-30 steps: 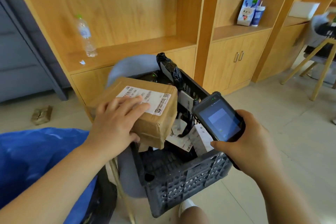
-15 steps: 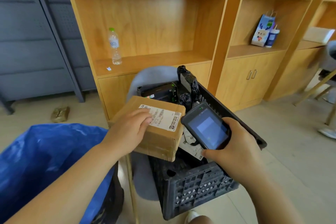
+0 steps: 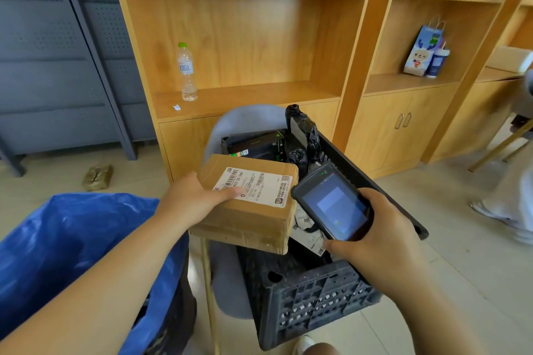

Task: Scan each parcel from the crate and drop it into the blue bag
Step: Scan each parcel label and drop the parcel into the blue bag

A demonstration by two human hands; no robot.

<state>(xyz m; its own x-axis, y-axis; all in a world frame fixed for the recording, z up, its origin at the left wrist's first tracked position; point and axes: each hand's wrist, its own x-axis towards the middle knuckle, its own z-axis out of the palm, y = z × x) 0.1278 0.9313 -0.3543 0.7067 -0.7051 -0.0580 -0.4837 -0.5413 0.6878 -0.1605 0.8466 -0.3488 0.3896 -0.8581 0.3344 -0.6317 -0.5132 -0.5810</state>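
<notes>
My left hand (image 3: 193,199) grips a brown cardboard parcel (image 3: 248,219) with a white shipping label on top, held above the left rim of the dark plastic crate (image 3: 317,300). My right hand (image 3: 377,236) holds a black handheld scanner (image 3: 331,204) with its lit screen facing me, its top end right beside the label's right edge. Inside the crate lie a black box (image 3: 256,145), a black plastic-wrapped parcel (image 3: 302,130) and labelled packets, partly hidden. The blue bag (image 3: 66,242) stands open at lower left under my left forearm.
The crate rests on a grey chair (image 3: 245,124) in front of wooden shelving with a water bottle (image 3: 186,72) and a small gift bag (image 3: 421,52). A small brown packet (image 3: 98,177) lies on the floor at left. Another person's leg (image 3: 507,196) is at right.
The view has shifted up and right. The parcel and scanner have come closer together, the scanner's top now beside the label. Both grips are unchanged.
</notes>
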